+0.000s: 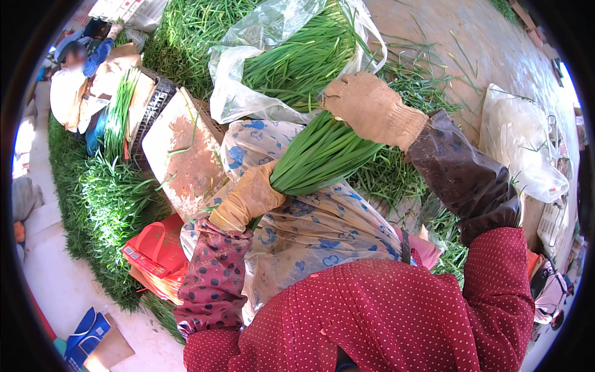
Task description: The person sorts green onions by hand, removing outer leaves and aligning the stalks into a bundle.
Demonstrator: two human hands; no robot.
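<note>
A bundle of long green leafy stalks, like garlic chives point(325, 151), lies slantwise over my lap. My left hand point(251, 197), in a tan glove, is closed around its lower left end. At the upper right end is my right hand point(372, 109), in a knitted tan glove with the fingers curled; whether it grips the stalks cannot be told, as its fingertips are hidden. Just beyond, more stalks point(302, 56) lie in an open clear plastic bag point(232, 88). A patterned plastic apron point(297, 232) covers my lap.
Left of my knees is a soiled board point(181, 153), with a red bag point(160, 246) below it. Heaped greens point(111, 200) line the left side. A co-worker point(74, 88) sits at upper left near a black crate point(155, 107). Clear plastic bags point(520, 144) lie at right.
</note>
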